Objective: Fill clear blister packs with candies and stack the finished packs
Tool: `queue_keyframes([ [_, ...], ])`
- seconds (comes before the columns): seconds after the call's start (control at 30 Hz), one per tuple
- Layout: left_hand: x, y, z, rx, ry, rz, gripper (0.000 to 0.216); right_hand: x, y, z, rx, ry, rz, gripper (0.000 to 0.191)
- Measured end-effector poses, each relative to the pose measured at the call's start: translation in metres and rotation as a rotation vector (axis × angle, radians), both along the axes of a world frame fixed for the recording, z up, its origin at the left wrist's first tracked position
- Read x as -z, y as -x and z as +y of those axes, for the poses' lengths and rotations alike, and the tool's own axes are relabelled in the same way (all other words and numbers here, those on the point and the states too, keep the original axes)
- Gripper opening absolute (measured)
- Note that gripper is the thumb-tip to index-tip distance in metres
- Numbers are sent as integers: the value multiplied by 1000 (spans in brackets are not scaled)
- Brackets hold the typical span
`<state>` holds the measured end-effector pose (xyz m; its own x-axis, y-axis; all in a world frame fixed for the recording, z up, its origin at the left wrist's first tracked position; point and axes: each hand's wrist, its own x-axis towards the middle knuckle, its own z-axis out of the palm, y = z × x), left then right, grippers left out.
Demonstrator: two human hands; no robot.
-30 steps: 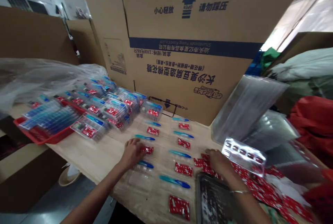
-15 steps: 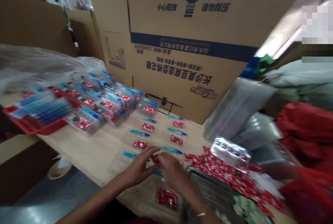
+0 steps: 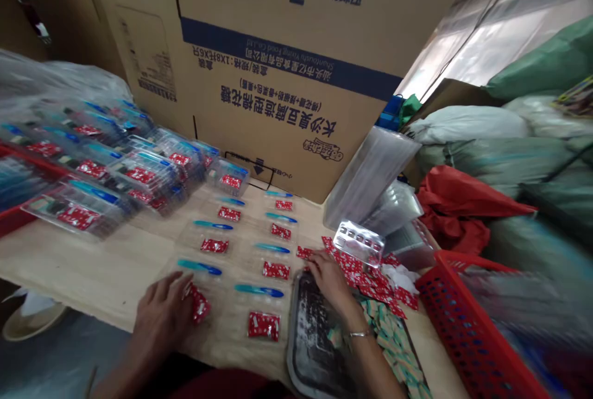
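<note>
My left hand (image 3: 164, 306) is closed on a red printed sachet (image 3: 198, 303), low over the nearest clear plastic tray of the left row. Just above it in that tray lies a blue-and-teal plastic piece (image 3: 199, 267). My right hand (image 3: 330, 277) has its fingers stretched to the near left edge of a heap of red sachets (image 3: 354, 272), touching it. Between my hands runs a second row of clear trays, each with a blue piece and a red sachet (image 3: 264, 325). The trays' clear edges are hard to make out.
A dark metal tray (image 3: 315, 349) with small green-and-beige packets (image 3: 393, 343) lies under my right forearm. A silvery blister tray (image 3: 359, 243) rests on the heap. Filled clear boxes (image 3: 139, 170) stack at left. A large carton (image 3: 278, 96) stands behind; a red basket (image 3: 456, 325) stands right.
My hands were together over the near trays; they have parted. The left moved left and holds a red sachet, the right went to the sachet heap. The view has swung right.
</note>
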<state>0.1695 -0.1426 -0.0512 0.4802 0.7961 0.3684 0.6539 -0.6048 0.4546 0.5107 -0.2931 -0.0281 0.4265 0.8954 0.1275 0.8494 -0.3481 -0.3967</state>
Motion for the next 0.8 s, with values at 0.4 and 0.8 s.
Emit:
queue_keyframes([
  [0.4, -3, -25, 6, 75, -103, 248, 38, 3, 13, -138, 224, 42, 236, 24],
  [0.8, -32, -99, -40, 570, 158, -84, 17, 25, 41, -120, 183, -46, 425, 7],
])
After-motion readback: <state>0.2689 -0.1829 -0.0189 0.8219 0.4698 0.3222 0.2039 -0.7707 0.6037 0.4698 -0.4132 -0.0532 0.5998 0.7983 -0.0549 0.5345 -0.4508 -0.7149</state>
